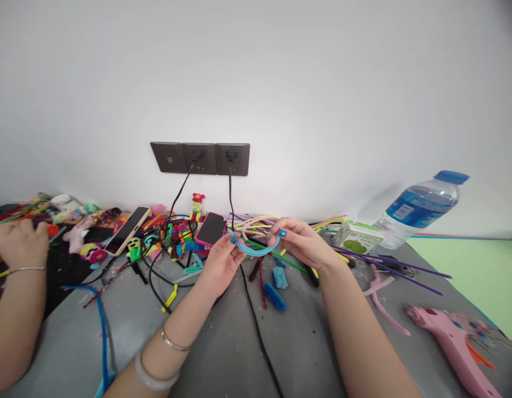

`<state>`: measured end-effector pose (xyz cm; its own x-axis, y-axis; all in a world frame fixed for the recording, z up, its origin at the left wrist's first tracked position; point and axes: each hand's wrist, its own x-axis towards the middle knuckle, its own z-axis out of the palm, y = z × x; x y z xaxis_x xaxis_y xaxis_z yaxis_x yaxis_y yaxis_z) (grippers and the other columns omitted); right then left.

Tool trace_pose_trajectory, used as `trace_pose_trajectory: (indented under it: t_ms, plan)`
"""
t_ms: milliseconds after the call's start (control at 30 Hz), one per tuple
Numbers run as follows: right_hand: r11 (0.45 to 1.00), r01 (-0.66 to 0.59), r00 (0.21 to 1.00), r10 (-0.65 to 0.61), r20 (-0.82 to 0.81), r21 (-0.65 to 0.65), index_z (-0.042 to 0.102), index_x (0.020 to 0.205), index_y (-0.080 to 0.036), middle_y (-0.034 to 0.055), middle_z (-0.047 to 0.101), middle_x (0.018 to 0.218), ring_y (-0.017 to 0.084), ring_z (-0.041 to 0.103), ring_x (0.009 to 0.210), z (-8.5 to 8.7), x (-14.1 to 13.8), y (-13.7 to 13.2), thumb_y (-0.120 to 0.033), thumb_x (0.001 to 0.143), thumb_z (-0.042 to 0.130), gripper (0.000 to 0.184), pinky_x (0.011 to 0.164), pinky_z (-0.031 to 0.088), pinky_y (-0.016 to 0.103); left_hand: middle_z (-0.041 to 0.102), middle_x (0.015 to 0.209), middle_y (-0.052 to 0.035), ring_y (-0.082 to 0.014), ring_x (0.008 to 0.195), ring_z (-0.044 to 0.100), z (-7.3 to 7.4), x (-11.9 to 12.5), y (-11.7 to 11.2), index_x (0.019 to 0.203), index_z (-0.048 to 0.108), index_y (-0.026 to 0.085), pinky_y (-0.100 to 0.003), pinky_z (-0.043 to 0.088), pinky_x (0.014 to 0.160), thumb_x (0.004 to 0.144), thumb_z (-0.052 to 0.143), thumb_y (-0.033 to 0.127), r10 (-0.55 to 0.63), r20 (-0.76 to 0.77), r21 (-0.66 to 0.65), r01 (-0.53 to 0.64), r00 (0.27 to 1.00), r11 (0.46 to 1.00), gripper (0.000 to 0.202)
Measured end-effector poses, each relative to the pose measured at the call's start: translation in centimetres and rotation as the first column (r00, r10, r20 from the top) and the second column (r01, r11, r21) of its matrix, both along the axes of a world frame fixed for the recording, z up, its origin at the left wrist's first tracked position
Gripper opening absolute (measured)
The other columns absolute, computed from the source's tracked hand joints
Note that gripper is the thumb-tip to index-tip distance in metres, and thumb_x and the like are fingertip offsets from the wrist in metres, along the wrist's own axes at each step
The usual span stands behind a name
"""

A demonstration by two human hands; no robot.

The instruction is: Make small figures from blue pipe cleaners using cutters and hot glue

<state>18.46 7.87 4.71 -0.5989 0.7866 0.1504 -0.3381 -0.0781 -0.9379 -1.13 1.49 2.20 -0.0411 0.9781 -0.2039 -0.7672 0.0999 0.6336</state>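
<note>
Band (256,250), light blue (curved, fuzzy-looking), ends pinched by left hand (222,264) and right hand (306,243)

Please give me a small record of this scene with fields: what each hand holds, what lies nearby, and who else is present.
Left hand: left hand pinches one end of the light blue pipe cleaner
Right hand: right hand pinches the other end; the piece curves between them
Under the hands: short blue pieces on the grey table
Right side: pink glue gun, water bottle on its side
Left side: another person's hand, two phones
Wall: socket panel, two black cables plugged in
</note>
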Motion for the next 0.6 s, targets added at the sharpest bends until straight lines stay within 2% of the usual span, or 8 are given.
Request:
trace_pose_trajectory:
  t_ms: [100, 200, 267, 400, 533, 600]
  plan:
    - [0.992, -0.119, 0.993, 0.119, 0.010, -0.031, 0.071, 0.088, -0.017, 0.0037, 0.075, 0.075, 0.014, 0.069, 0.070, -0.1, 0.5, 0.0, -0.038, 0.076, 0.082, 0.026, 0.072, 0.054, 0.027, 0.072, 0.072, -0.0009, -0.0098, 0.064, 0.068, -0.3, 0.1, -0.2, 0.080, 0.072, 0.014, -0.019, 0.056, 0.063, 0.057, 0.092, 0.023, -0.089, -0.070, 0.034, 0.092, 0.994, 0.995, 0.031]
    - [0.977, -0.201, 0.976, 0.205, 0.066, -0.065, 0.070, 0.093, -0.016, 0.0059, 0.077, 0.078, 0.014, 0.070, 0.071, 0.0, 1.0, 0.0, -0.035, 0.078, 0.081, 0.028, 0.071, 0.054, 0.026, 0.070, 0.068, -0.0023, -0.0120, 0.063, 0.067, -0.4, 0.4, -0.6, 0.079, 0.070, 0.013, -0.021, 0.054, 0.061, 0.058, 0.092, 0.026, -0.234, -0.169, 0.058, 0.247, 0.957, 0.967, 0.033]
    - [0.970, -0.234, 0.965, 0.241, 0.102, -0.072, 0.068, 0.091, -0.015, 0.0069, 0.077, 0.080, 0.015, 0.071, 0.072, 0.1, 1.0, 0.0, -0.035, 0.079, 0.080, 0.027, 0.071, 0.054, 0.027, 0.068, 0.066, -0.0008, -0.0129, 0.063, 0.068, -0.3, 0.6, -0.9, 0.082, 0.067, 0.014, -0.021, 0.052, 0.059, 0.059, 0.092, 0.026, -0.284, -0.207, 0.070, 0.304, 0.936, 0.950, 0.036]
    - [0.969, -0.248, 0.954, 0.247, 0.170, -0.015, 0.069, 0.081, -0.013, 0.0048, 0.073, 0.081, 0.014, 0.068, 0.074, 0.1, 0.5, 0.0, -0.035, 0.075, 0.083, 0.026, 0.071, 0.052, 0.026, 0.063, 0.060, 0.0051, -0.0123, 0.061, 0.068, 0.0, 0.8, -1.2, 0.086, 0.056, 0.018, -0.020, 0.051, 0.060, 0.060, 0.092, 0.026, -0.306, -0.243, 0.080, 0.333, 0.920, 0.939, 0.045]
    - [0.967, -0.252, 0.935, 0.252, 0.250, -0.034, 0.069, 0.080, -0.013, -0.0002, 0.067, 0.068, 0.007, 0.055, 0.055, -0.1, -0.2, -0.1, -0.034, 0.075, 0.083, 0.026, 0.050, 0.041, 0.018, 0.062, 0.060, 0.0061, -0.0123, 0.060, 0.068, 0.1, 0.9, -1.3, 0.083, 0.048, 0.019, -0.018, 0.048, 0.057, 0.060, 0.092, 0.030, -0.313, -0.292, 0.082, 0.350, 0.904, 0.933, 0.050]
    - [0.962, -0.268, 0.925, 0.273, 0.265, -0.057, 0.067, 0.081, -0.014, 0.0002, 0.067, 0.067, 0.007, 0.054, 0.052, -0.1, -0.4, -0.2, -0.034, 0.076, 0.081, 0.025, 0.047, 0.039, 0.017, 0.062, 0.060, 0.0056, -0.0129, 0.061, 0.068, 0.1, 0.9, -1.3, 0.083, 0.047, 0.019, -0.017, 0.046, 0.055, 0.061, 0.091, 0.032, -0.318, -0.319, 0.086, 0.362, 0.893, 0.928, 0.051]
